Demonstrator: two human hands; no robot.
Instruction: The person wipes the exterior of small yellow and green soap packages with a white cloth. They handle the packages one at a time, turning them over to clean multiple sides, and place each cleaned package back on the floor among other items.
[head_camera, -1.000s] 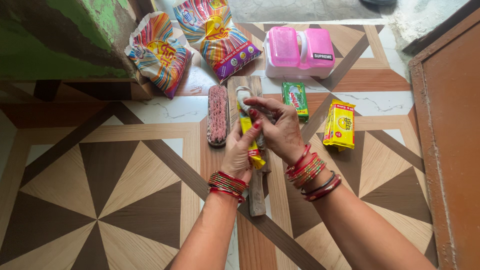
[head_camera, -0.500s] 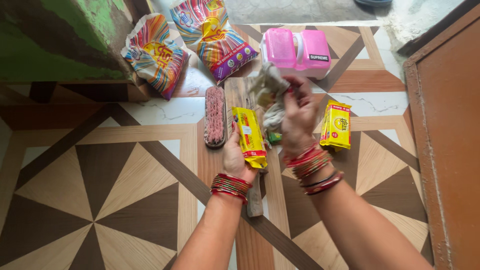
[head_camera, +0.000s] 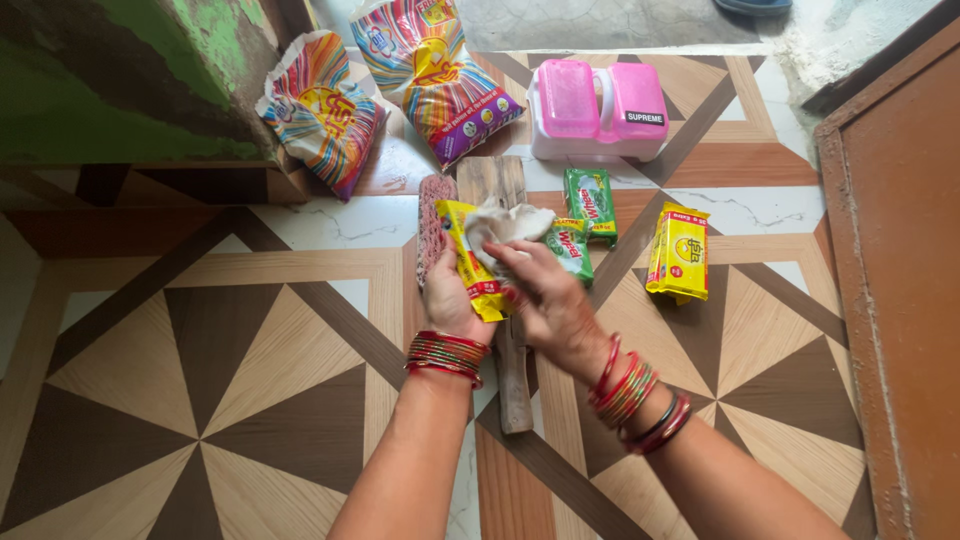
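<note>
Yellow soap packet (head_camera: 468, 258) sits upright in your left hand (head_camera: 447, 296), fingers curled round its lower half, so that end is hidden from view. Your right hand (head_camera: 548, 305) presses a crumpled pale cloth (head_camera: 503, 225) against the packet's top, fingertips pinched on the cloth; how much cloth is bunched under the palm is hard to make out. Both wrists carry red and green bangles (head_camera: 445, 356).

Just under your hands lies a wooden bat (head_camera: 512, 370), its handle pointing toward you and its middle covered by your fingers. Left of the packet, a pink-bristled scrub brush (head_camera: 430, 215) is partly hidden behind it. Right of the cloth, two green soap bars (head_camera: 590, 198) lie side by side, the nearer one half tucked under the cloth. Further right rests another yellow packet (head_camera: 679, 252), well apart from your hands. Beyond, a pink plastic box (head_camera: 598, 108) and two striped detergent bags (head_camera: 325, 105) rest on the patterned floor (head_camera: 200, 380); the far bag is cut off by the top edge.
</note>
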